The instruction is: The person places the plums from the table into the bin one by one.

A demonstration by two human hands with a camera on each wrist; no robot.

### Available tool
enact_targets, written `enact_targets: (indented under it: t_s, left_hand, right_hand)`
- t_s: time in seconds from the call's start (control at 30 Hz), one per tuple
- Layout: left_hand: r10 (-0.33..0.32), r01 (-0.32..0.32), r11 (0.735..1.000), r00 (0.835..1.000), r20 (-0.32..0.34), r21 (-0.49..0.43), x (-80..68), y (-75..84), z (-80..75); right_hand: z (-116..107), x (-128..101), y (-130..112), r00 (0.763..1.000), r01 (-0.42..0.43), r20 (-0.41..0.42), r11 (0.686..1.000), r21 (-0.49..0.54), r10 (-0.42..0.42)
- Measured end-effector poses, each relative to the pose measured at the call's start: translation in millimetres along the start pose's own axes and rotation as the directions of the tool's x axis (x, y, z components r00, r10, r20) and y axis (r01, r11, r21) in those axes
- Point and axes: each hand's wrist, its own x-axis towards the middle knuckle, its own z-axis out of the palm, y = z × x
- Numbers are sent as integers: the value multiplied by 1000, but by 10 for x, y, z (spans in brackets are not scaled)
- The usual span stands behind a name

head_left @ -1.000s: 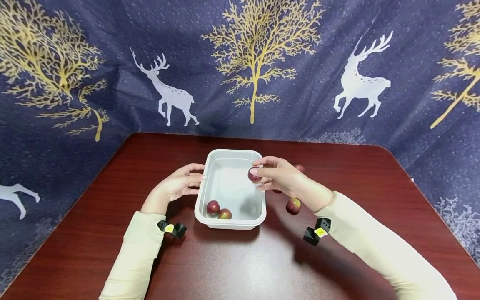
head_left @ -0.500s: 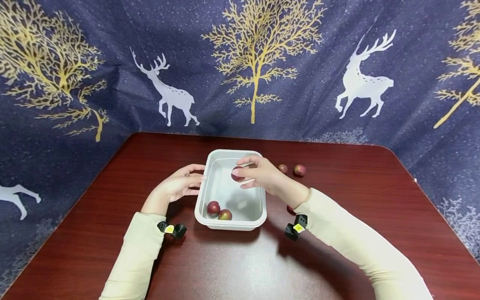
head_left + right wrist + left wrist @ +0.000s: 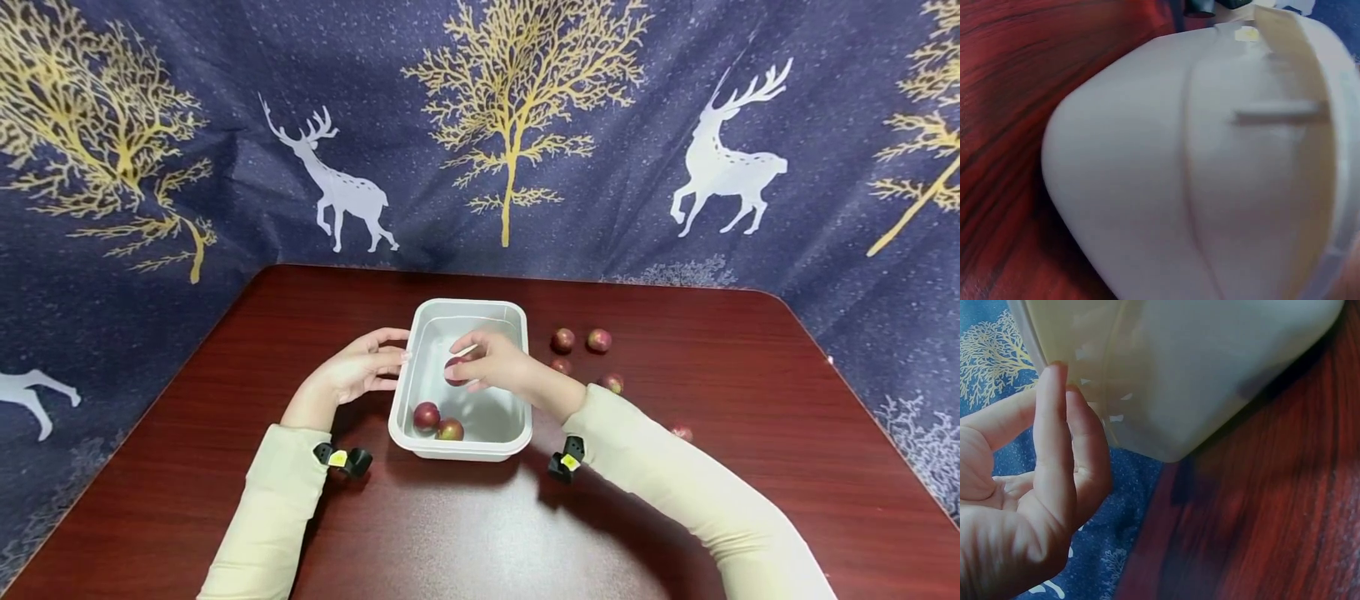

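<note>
Plum point(image 3: 454, 372), small and dark red, sits pinched in the fingers point(image 3: 471, 343) of the right hand point(image 3: 491, 365), held over the middle of the white tub point(image 3: 517, 433) and inside its rim. Two more plums point(image 3: 437, 422) lie together on the tub's floor at about 7 o'clock from the held one, touching or nearly so. The left hand point(image 3: 354, 372) rests at the tub's 9 o'clock side; its fingers are loosely straight and close together, their tips against the outer rim, as the left wrist view confirms with the fingers point(image 3: 1060, 431) laid against the pale wall point(image 3: 1210, 369). The right wrist view shows only the tub's outer wall point(image 3: 1166, 187) up close, blurred, above the bench.

On the dark red bench point(image 3: 675, 517), at 3 o'clock of the tub, loose plums point(image 3: 581, 341) are scattered: two side by side near the far corner, two nearer ones below them, and one blurred spot beside the right sleeve point(image 3: 690, 492). A dark blue cloth point(image 3: 600, 208) with gold trees and white deer hangs behind.
</note>
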Motion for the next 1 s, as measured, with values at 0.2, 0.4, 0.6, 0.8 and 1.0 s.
enact_targets:
  t_s: [0.2, 0.4, 0.6, 0.8, 1.0]
  left_hand:
    - [4, -4, 1000, 1000, 5, -3, -6, -5, -2]
    - [9, -9, 1000, 1000, 3, -4, -16, 7, -1]
    - [16, -16, 1000, 1000, 5, -1, -13, 18, 1]
    - [14, -14, 1000, 1000, 9, -9, -28, 30, 3]
    - [22, -22, 1000, 1000, 19, -7, -20, 12, -2]
  right_hand:
    - [82, 44, 69, 999, 32, 18, 990, -141, -30]
    - [137, 62, 97, 998, 50, 38, 979, -200, -43]
    - [165, 87, 129, 998, 44, 51, 949, -312, -29]
    - [168, 93, 130, 997, 73, 62, 892, -445, -51]
    - [172, 93, 143, 996, 84, 66, 881, -466, -59]
